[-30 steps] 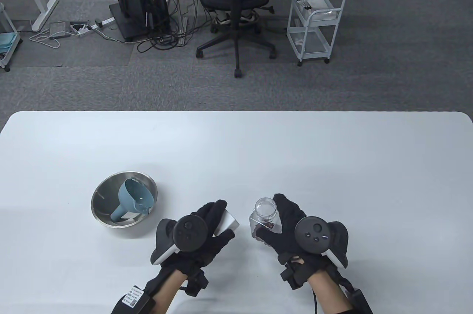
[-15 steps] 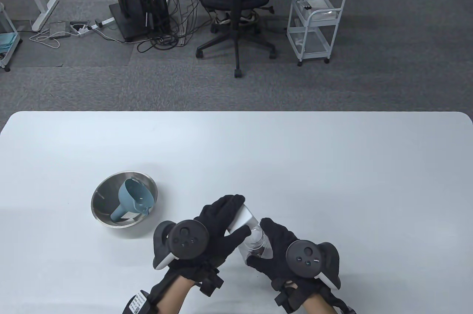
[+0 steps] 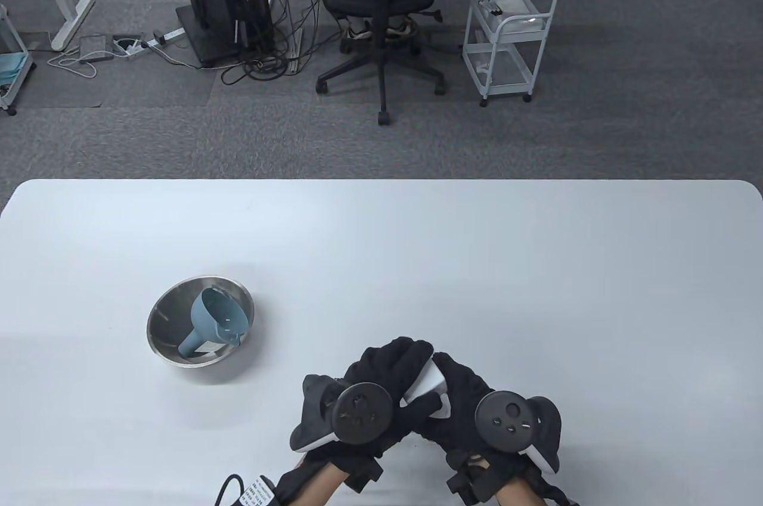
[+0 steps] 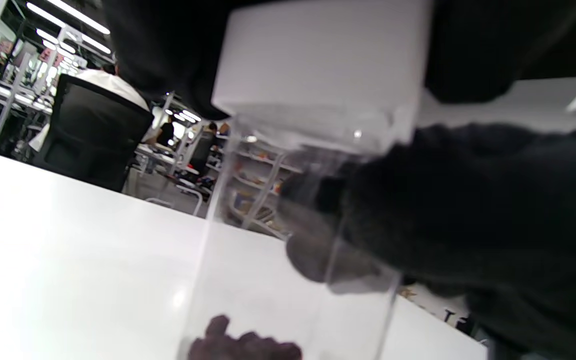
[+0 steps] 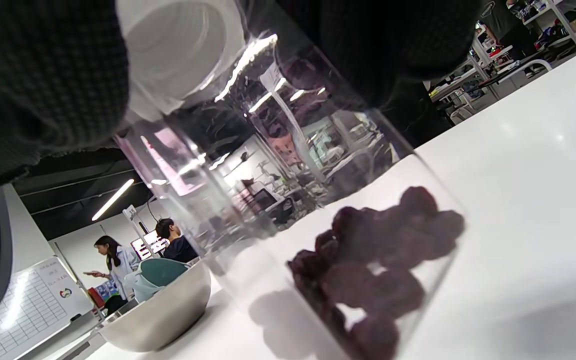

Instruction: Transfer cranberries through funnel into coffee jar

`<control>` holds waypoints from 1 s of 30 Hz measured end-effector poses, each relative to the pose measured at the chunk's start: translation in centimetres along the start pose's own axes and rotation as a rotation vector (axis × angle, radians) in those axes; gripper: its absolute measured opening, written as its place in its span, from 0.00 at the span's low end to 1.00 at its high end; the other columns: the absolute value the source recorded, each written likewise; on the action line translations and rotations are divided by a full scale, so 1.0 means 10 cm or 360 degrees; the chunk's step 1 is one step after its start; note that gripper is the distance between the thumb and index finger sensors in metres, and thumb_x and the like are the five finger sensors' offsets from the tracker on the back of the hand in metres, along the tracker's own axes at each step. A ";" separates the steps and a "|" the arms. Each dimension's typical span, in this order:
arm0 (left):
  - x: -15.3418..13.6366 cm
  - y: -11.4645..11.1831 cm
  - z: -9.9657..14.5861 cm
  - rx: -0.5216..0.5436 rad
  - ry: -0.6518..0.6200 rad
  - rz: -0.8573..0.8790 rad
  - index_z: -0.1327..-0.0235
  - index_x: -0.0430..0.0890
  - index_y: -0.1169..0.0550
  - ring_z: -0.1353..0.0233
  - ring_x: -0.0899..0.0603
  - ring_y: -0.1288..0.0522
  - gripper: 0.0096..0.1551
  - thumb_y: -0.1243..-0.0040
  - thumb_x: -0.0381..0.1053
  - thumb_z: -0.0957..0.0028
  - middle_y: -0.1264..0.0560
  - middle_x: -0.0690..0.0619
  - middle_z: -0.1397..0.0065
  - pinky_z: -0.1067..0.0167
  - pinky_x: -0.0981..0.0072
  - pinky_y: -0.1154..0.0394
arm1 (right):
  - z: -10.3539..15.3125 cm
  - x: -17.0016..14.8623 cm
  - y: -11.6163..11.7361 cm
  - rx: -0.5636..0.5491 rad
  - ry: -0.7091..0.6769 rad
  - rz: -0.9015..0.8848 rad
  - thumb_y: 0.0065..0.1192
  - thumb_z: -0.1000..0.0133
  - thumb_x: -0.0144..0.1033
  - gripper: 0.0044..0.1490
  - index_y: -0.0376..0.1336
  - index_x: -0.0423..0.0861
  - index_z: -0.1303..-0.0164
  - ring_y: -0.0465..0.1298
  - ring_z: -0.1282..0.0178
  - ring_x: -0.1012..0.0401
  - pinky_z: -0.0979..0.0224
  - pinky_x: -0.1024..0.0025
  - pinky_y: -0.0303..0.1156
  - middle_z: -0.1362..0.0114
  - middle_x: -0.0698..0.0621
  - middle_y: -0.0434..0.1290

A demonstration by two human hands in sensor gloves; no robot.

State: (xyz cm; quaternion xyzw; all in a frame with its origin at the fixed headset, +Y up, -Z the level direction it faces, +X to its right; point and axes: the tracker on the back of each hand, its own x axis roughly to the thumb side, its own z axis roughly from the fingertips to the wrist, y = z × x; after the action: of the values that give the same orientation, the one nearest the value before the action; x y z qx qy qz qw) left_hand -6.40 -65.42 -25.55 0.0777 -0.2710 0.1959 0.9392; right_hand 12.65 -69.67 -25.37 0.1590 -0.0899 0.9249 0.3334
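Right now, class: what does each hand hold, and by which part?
Left hand grips the white lid over the jar's mouth; right hand holds the clear jar by its body.

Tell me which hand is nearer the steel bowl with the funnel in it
Left. The left hand is right of the steel bowl and nearer the person, on the white lid; the right hand lies beyond it, farther right.
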 end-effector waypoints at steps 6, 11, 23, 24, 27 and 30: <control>-0.04 0.03 -0.06 -0.0216 -0.0173 0.0136 0.19 0.49 0.34 0.26 0.33 0.27 0.45 0.41 0.68 0.47 0.34 0.42 0.16 0.30 0.44 0.28 | -0.03 -0.13 -0.02 0.0110 -0.0065 -0.0167 0.83 0.62 0.57 0.64 0.54 0.33 0.28 0.77 0.35 0.44 0.34 0.49 0.73 0.28 0.38 0.69; -0.17 0.03 -0.13 -0.0682 -0.0364 0.0564 0.16 0.55 0.41 0.14 0.29 0.49 0.42 0.39 0.59 0.43 0.46 0.51 0.09 0.22 0.32 0.45 | -0.07 -0.24 0.01 0.0332 -0.0187 -0.0535 0.86 0.63 0.52 0.65 0.53 0.33 0.27 0.76 0.33 0.42 0.32 0.47 0.71 0.27 0.37 0.69; -0.06 0.14 0.04 -0.0030 0.0041 0.0297 0.17 0.46 0.35 0.22 0.27 0.32 0.50 0.43 0.74 0.47 0.38 0.38 0.14 0.30 0.42 0.30 | -0.05 -0.32 -0.01 0.0133 -0.0032 -0.0385 0.82 0.60 0.56 0.63 0.52 0.35 0.26 0.75 0.32 0.44 0.32 0.48 0.71 0.25 0.39 0.67; -0.02 0.12 0.06 -0.0019 0.0089 0.0211 0.17 0.46 0.35 0.24 0.29 0.30 0.51 0.44 0.74 0.47 0.37 0.37 0.15 0.32 0.44 0.28 | -0.04 -0.32 -0.01 0.0107 -0.0010 -0.0363 0.82 0.60 0.56 0.63 0.52 0.35 0.26 0.75 0.32 0.44 0.32 0.49 0.71 0.25 0.39 0.68; 0.08 0.05 0.08 -0.0022 0.0175 0.0027 0.17 0.44 0.35 0.28 0.30 0.26 0.54 0.46 0.77 0.48 0.35 0.36 0.17 0.35 0.47 0.26 | -0.03 -0.31 -0.01 0.0064 0.0030 -0.0303 0.81 0.59 0.57 0.63 0.52 0.35 0.27 0.76 0.33 0.44 0.33 0.49 0.71 0.26 0.39 0.68; 0.15 -0.04 0.06 -0.0024 0.0225 -0.0100 0.18 0.44 0.35 0.31 0.31 0.24 0.56 0.46 0.79 0.50 0.34 0.37 0.18 0.37 0.50 0.24 | -0.01 -0.28 0.01 0.0053 0.0050 -0.0255 0.81 0.59 0.57 0.63 0.53 0.35 0.27 0.76 0.33 0.44 0.33 0.49 0.72 0.26 0.39 0.68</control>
State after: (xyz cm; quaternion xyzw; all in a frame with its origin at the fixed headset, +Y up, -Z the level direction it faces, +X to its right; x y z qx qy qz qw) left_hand -5.30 -65.47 -24.23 0.0651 -0.2028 0.1692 0.9623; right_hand 14.64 -71.34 -26.52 0.1566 -0.0563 0.8990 0.4050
